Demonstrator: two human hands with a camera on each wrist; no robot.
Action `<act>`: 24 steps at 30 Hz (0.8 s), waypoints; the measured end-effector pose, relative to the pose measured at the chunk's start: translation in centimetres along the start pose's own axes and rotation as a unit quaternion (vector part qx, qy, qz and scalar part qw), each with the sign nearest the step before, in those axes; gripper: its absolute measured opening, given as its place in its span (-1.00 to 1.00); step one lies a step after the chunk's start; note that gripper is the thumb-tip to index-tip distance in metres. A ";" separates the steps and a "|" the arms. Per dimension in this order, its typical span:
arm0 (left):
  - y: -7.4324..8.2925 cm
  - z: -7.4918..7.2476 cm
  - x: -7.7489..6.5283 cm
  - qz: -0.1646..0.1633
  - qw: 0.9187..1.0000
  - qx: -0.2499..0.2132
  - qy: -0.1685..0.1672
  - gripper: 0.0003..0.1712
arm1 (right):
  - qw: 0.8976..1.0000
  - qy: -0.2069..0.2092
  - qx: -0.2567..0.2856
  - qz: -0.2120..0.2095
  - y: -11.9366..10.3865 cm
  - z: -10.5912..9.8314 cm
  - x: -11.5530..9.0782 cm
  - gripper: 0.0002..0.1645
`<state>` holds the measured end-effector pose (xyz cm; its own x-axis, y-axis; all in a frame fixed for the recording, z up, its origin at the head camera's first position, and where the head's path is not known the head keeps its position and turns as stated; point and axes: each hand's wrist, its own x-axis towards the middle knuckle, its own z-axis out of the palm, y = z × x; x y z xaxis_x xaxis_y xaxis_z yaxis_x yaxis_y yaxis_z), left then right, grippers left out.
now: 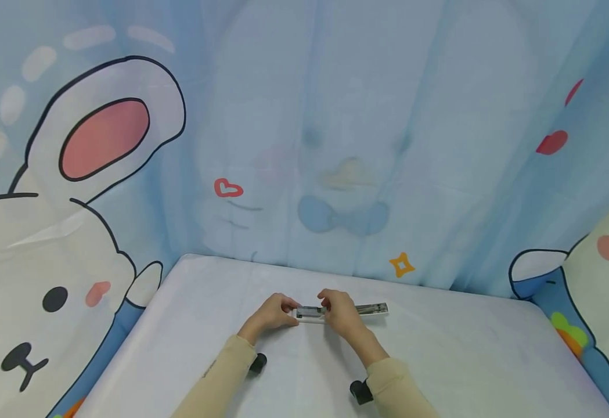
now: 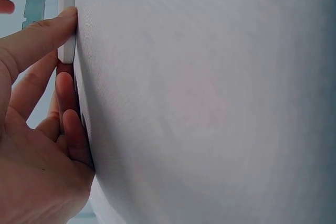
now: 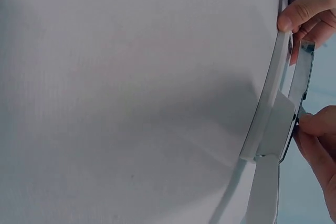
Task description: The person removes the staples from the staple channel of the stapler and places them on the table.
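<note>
A white stapler (image 1: 312, 320) lies on the white-covered table, its cover (image 1: 373, 309) swung back to the right and its metal staple rail (image 1: 308, 312) exposed. My left hand (image 1: 270, 313) holds the left end of the base, the thumb on its near edge, as the left wrist view shows on the base end (image 2: 66, 52). Near the middle, my right hand (image 1: 342, 312) pinches at the rail with thumb and forefinger. In the right wrist view the rail (image 3: 300, 77) tilts up from the base (image 3: 262, 111); the pinched spot is partly hidden by the fingers (image 3: 315, 145).
Dark wrist cameras (image 1: 361, 392) are strapped under both beige sleeves (image 1: 215, 374). Behind the table (image 1: 471, 354) hangs a light blue curtain (image 1: 346, 116) with cartoon prints, and printed cloth also flanks both sides.
</note>
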<state>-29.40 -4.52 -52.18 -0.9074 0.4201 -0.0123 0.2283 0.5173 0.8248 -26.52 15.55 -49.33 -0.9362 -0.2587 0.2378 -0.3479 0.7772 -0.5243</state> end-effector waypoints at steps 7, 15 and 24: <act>-0.3 0.2 0.1 0.008 1.000 -0.004 0.001 -0.59 | 1.000 0.011 0.003 0.027 0.1 -0.7 -0.6 -0.58; -0.2 0.0 0.3 0.006 1.000 0.002 0.004 -0.58 | 0.989 0.081 0.119 0.030 0.1 -1.3 -1.5 -0.62; -0.2 0.2 0.2 0.011 1.000 -0.002 0.001 -0.58 | 0.972 0.068 0.212 0.070 -0.4 0.8 -4.1 -0.66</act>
<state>-29.56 -4.41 -52.48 -0.9027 0.4301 0.0078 0.2472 0.5039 0.8276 -22.56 15.79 -50.74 -0.9706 -0.0679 0.2308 -0.2343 0.4850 -0.8425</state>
